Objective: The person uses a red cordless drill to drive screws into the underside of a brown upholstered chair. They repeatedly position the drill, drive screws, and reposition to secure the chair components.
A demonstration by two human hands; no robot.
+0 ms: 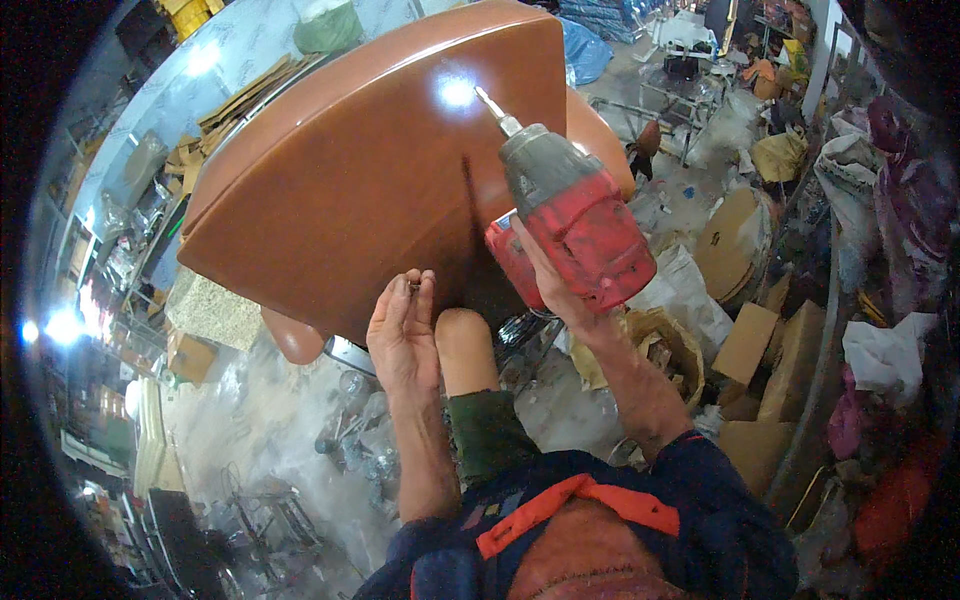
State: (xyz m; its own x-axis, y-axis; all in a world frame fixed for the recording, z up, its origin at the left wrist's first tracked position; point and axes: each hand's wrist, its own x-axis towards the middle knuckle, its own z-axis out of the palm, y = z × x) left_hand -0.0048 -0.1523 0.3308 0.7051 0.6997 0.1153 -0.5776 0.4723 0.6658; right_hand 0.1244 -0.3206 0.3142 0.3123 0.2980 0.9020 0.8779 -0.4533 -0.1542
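My right hand (562,290) grips a red and grey cordless drill (595,225) with a long bit (487,100). The bit's tip is over the upper right part of a brown leather-like padded chair part (340,165); I cannot tell whether it touches. My left hand (405,345) is pinched near the lower edge of the padded part. Between its fingertips is a small dark metal piece (414,286), too small to tell its kind. My bare knee (465,350) is beside the left hand, just under the padded part.
Shiny metal parts (525,330) show under the padded part. Cardboard boxes (765,350), an open sack (665,345) and a round brown disc (730,245) stand at the right. Chair frames and metal parts (265,520) litter the floor at the lower left.
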